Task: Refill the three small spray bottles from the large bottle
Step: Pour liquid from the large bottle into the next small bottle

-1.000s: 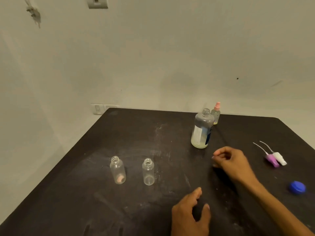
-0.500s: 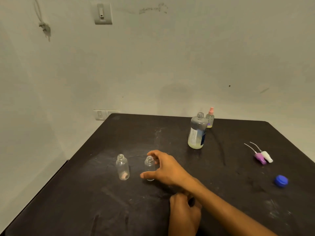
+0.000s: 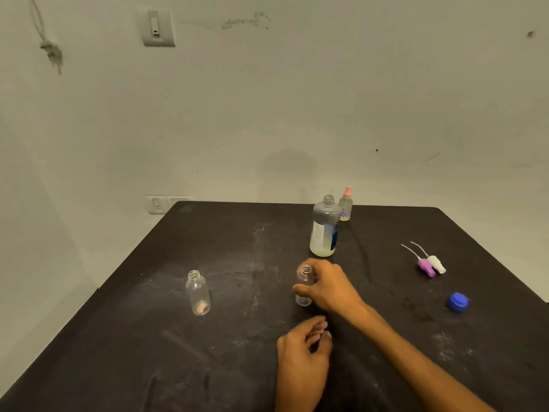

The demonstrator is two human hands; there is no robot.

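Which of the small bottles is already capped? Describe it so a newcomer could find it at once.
On the dark table, look to the far edge by the wall, where the large bottle stands open. Just behind it to the right is the small spray bottle. It alone wears a pink spray top; the two near ones are open-necked.

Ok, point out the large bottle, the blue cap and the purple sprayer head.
large bottle [image 3: 323,233], head view, on its label.
blue cap [image 3: 458,302], head view, on its top.
purple sprayer head [image 3: 425,267], head view, on its body.
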